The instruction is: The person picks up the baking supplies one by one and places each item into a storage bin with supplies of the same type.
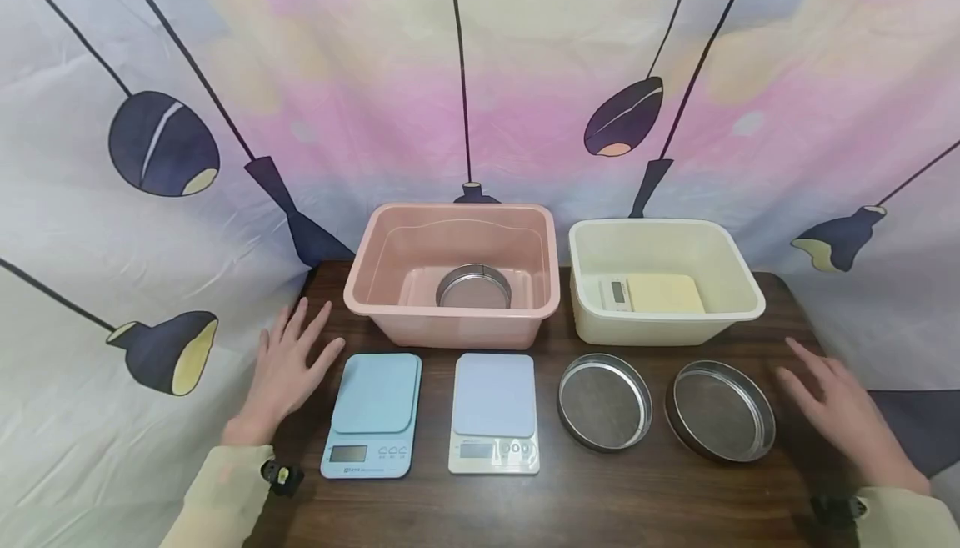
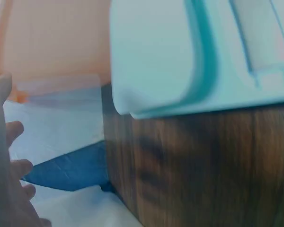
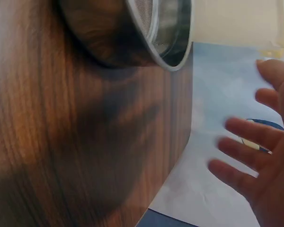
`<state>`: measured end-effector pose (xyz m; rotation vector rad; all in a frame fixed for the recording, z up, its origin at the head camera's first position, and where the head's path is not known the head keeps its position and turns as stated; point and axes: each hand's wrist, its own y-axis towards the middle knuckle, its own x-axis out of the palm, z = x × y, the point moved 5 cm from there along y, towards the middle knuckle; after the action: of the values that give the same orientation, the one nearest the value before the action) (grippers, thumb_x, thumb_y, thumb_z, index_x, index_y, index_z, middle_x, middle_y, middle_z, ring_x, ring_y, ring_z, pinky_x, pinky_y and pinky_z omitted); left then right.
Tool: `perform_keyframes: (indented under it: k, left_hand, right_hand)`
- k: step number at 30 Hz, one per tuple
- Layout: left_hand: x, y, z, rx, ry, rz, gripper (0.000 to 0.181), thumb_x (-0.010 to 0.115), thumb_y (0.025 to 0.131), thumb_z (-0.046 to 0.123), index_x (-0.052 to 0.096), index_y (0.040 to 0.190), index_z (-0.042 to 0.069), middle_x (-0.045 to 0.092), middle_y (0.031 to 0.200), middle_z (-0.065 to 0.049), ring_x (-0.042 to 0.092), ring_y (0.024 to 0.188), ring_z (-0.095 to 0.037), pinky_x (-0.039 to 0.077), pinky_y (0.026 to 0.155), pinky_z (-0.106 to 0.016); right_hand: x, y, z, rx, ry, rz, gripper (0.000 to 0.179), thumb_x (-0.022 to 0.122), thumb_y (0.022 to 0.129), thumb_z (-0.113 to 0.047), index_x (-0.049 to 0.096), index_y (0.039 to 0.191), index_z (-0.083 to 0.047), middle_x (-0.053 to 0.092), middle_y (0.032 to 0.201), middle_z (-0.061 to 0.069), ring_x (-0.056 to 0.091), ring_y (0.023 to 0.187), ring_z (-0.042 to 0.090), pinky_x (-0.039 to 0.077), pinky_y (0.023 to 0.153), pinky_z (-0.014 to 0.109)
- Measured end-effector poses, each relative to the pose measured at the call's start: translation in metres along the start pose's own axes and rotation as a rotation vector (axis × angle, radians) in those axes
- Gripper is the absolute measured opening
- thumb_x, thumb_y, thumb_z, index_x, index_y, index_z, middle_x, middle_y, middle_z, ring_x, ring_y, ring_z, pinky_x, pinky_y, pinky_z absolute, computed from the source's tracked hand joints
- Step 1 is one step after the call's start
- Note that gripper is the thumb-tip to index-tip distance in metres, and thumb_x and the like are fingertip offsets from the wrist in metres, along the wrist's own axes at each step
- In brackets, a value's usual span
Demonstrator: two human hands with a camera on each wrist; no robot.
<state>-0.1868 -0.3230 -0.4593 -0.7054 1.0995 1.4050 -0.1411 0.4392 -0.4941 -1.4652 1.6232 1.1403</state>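
My left hand [image 1: 287, 369] is at the table's left side with its fingers spread, holding nothing. Nearest to it lies a blue kitchen scale [image 1: 375, 406], whose corner also fills the top of the left wrist view. My right hand [image 1: 843, 410], fingers apart and grasping nothing, is at the right side beside a round metal sieve [image 1: 722, 411]. In the right wrist view that sieve's rim [image 3: 132, 33] stands close by. Between the hands are a second sieve [image 1: 604, 403] and a white scale with a pale lilac top [image 1: 494, 398].
Behind the row stand a pink basin [image 1: 450, 327] with a metal sieve [image 1: 475, 288] inside and a cream basin [image 1: 651, 331] holding a yellow-topped scale [image 1: 663, 294]. A printed cloth [image 1: 525, 72] hangs behind the dark wooden table [image 1: 480, 515].
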Motion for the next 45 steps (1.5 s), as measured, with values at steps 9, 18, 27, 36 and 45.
perform_keyframes:
  k: [9, 18, 27, 36, 45]
  left_hand:
    - [-0.009, 0.015, 0.02, -0.074, -0.388, 0.096, 0.058, 0.053, 0.11, 0.036, 0.039, 0.162, 0.014, 0.04, 0.163, -0.019, 0.036, 0.148, -0.045, 0.037, 0.115, -0.066]
    - [-0.011, 0.033, 0.037, -0.186, -0.59, 0.062, 0.059, 0.054, 0.11, 0.036, 0.037, 0.163, 0.016, 0.041, 0.164, -0.013, 0.042, 0.148, -0.033, 0.041, 0.109, -0.012]
    - [0.003, 0.041, 0.042, -0.232, -0.853, 0.056, 0.057, 0.056, 0.109, 0.025, 0.038, 0.161, 0.012, 0.041, 0.163, -0.015, 0.063, 0.119, -0.003, 0.054, 0.093, -0.013]
    - [0.007, 0.044, 0.043, -0.28, -0.927, 0.049, 0.054, 0.053, 0.11, 0.017, 0.038, 0.161, 0.01, 0.042, 0.162, -0.017, 0.056, 0.135, -0.028, 0.054, 0.094, -0.016]
    - [0.008, 0.047, 0.043, -0.295, -0.947, 0.055, 0.055, 0.056, 0.109, 0.016, 0.039, 0.16, 0.007, 0.042, 0.162, -0.018, 0.061, 0.128, -0.017, 0.055, 0.093, -0.017]
  right_hand:
    - [0.004, 0.001, 0.0, 0.052, 0.058, -0.278, 0.054, 0.055, 0.109, -0.031, 0.048, 0.147, 0.008, 0.069, 0.111, 0.03, 0.063, 0.079, 0.024, 0.054, 0.065, 0.044]
    - [0.018, -0.008, 0.002, 0.115, 0.142, -0.437, 0.063, 0.053, 0.11, -0.033, 0.034, 0.156, 0.005, 0.067, 0.1, 0.023, 0.059, 0.07, 0.018, 0.049, 0.064, 0.034]
    - [0.03, -0.017, 0.006, 0.101, 0.211, -0.422, 0.066, 0.058, 0.108, -0.023, 0.026, 0.164, -0.007, 0.056, 0.076, 0.002, 0.052, 0.061, 0.011, 0.044, 0.058, 0.026]
    - [0.037, -0.022, 0.006, 0.085, 0.264, -0.43, 0.066, 0.058, 0.107, -0.017, 0.026, 0.164, -0.006, 0.057, 0.071, 0.001, 0.053, 0.06, 0.011, 0.044, 0.058, 0.026]
    - [0.04, -0.021, 0.006, 0.133, 0.227, -0.446, 0.061, 0.057, 0.107, -0.014, 0.03, 0.157, 0.007, 0.058, 0.069, 0.003, 0.054, 0.063, 0.012, 0.043, 0.061, 0.027]
